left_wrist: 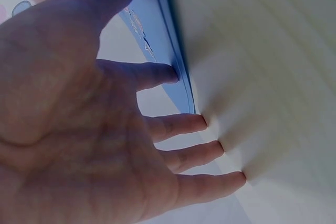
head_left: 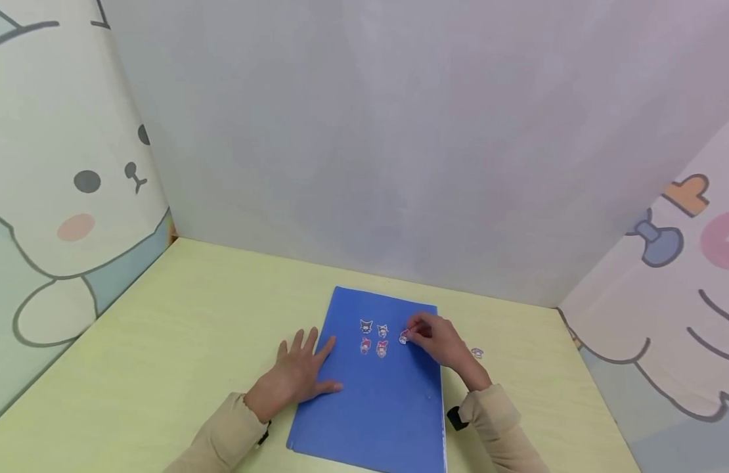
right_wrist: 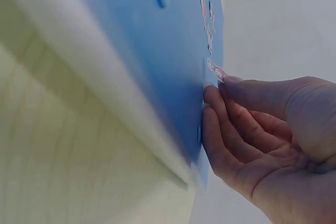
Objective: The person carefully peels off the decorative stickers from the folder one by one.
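A blue folder (head_left: 382, 414) lies on the table, with several small cartoon stickers (head_left: 381, 349) in two short rows on its upper part. My right hand (head_left: 438, 338) pinches another small cartoon sticker (right_wrist: 216, 70) between thumb and fingertips, close over the folder and right of the rows. In the right wrist view its other fingers (right_wrist: 212, 129) rest against the folder surface. My left hand (head_left: 295, 371) lies spread at the folder's left edge, thumb and index finger over the folder. The other fingertips (left_wrist: 220, 148) touch the table in the left wrist view.
One more small sticker (head_left: 477, 353) lies on the pale yellow table (head_left: 222, 295) right of the folder, partly beside my right wrist. A plain pale wall (head_left: 370, 144) stands behind, and cartoon-printed panels (head_left: 57, 164) close off both sides.
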The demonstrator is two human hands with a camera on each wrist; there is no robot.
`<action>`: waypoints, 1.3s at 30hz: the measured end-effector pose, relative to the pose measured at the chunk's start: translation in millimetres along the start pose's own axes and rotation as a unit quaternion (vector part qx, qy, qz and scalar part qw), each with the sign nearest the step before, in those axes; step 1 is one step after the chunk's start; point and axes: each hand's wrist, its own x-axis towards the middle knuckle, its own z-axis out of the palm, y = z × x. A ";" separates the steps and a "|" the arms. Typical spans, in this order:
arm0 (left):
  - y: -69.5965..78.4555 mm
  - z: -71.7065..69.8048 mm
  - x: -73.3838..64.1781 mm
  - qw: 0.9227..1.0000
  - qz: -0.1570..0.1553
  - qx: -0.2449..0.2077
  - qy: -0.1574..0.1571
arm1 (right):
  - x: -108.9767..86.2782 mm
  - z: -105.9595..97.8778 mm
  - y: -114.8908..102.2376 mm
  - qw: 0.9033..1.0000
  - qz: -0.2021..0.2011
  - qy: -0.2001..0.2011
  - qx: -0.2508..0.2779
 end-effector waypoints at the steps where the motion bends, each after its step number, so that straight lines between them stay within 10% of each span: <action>1: 0.3 -0.1 0.3 1.000 0.000 0.002 0.001 | -1.3 -1.0 1.1 1.000 0.002 0.000 0.000; 39: 0.4 -0.4 4.6 1.000 0.001 0.006 -0.009 | -46.8 -33.4 44.4 0.992 0.021 0.074 0.096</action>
